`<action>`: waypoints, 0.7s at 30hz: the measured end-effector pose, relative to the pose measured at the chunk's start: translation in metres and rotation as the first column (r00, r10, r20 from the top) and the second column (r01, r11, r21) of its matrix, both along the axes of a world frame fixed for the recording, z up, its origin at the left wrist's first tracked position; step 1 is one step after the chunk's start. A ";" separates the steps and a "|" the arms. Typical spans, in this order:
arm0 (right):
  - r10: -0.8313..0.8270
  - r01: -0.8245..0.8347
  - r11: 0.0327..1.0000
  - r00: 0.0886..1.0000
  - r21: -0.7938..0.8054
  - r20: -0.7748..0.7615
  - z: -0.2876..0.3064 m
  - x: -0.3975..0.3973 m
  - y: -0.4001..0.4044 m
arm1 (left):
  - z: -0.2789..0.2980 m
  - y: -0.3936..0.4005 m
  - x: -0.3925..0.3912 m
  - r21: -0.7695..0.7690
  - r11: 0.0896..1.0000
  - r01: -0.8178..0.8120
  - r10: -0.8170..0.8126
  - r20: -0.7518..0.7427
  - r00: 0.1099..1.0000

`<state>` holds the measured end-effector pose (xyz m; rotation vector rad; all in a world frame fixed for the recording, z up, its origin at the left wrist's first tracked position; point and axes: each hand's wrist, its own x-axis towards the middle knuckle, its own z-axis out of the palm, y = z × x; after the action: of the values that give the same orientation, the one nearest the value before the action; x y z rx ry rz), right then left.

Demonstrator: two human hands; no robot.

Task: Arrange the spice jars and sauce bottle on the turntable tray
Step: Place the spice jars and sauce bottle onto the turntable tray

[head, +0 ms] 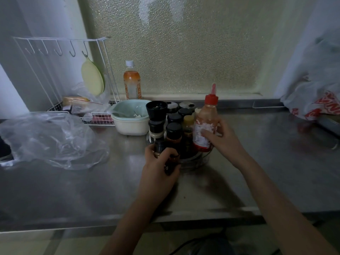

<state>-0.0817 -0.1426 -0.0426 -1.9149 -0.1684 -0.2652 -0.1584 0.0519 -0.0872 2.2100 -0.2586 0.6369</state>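
A clear round turntable tray [197,160] sits mid-counter, crowded with several black-capped spice jars [173,132] and a tall black grinder [156,118]. My right hand [219,139] grips the red-capped sauce bottle [206,124], which stands upright at the tray's right side. My left hand [159,166] wraps around a dark spice jar [170,162] at the tray's front left edge; the fingers hide most of that jar. A yellow-capped bottle [188,126] stands between the jars and the sauce bottle.
A pale bowl [129,124] stands just behind and left of the tray. An orange drink bottle [132,83] is on the window ledge. A white wire rack [60,74] and crumpled clear plastic bag [49,140] lie left; a red-printed bag [316,105] lies at the far right.
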 end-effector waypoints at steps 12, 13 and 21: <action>0.264 -0.261 0.964 0.961 0.047 -0.076 0.005 -0.002 0.012 | 0.000 -0.001 -0.001 0.000 1.000 0.015 -0.015 -0.017 1.000; 0.238 -0.235 0.971 0.969 0.050 -0.061 0.005 -0.004 0.011 | 0.000 0.000 -0.001 -0.003 1.000 0.014 -0.014 -0.014 1.000; -0.091 0.107 0.974 0.992 -0.201 0.088 0.003 0.005 0.002 | -0.001 -0.001 0.000 0.007 1.000 0.027 -0.027 -0.005 1.000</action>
<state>-0.0765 -0.1409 -0.0397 -2.1231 -0.1577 -0.4034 -0.1585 0.0511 -0.0886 2.2108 -0.2875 0.6166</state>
